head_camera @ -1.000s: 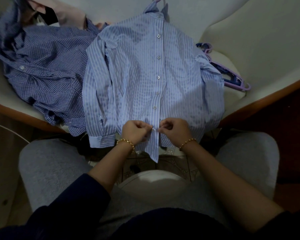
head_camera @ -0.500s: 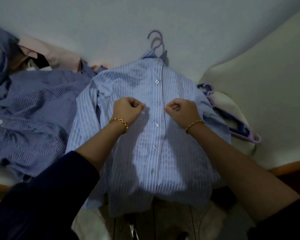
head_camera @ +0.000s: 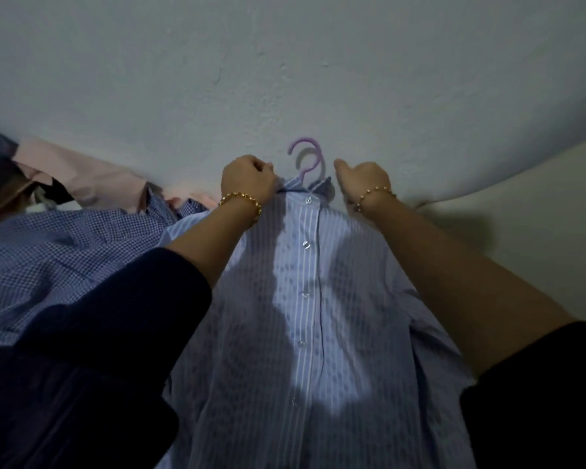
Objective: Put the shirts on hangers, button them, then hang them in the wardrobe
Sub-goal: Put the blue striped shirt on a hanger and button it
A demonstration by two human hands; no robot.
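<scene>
You have two hands up at the neck of one striped shirt (head_camera: pixel 312 333), which lies front-up below you with its collar against the pale wall (head_camera: pixel 285 79). Your left hand (head_camera: pixel 247 181) is closed in a tight curl on the left edge of the collar, gripping the fabric there. Your right hand (head_camera: pixel 362 182) is also curled into a fist, thumb pointing inward, at the shirt's right shoulder just beside the collar. Its fingertips are hidden, so you cannot tell whether it holds cloth or only presses on it.

One purple hanger hook (head_camera: pixel 307 160) rises out of the collar between your hands. A paler curve sits just behind it, and you cannot tell whether that is its shadow or a second hook.

Down the fastened front you can count four clear buttons (head_camera: pixel 306 244), with a fifth, fainter one lower down.

You wear two gold bead bracelets, one on the left wrist (head_camera: pixel 242 203) and one on the right wrist (head_camera: pixel 372 196), and two dark sleeves (head_camera: pixel 115 316) pushed up your forearms.

To your left lies one blue checked shirt (head_camera: pixel 65 252), crumpled and touching the striped one. Beyond it, against the wall, is one pink garment (head_camera: pixel 92 177).
</scene>
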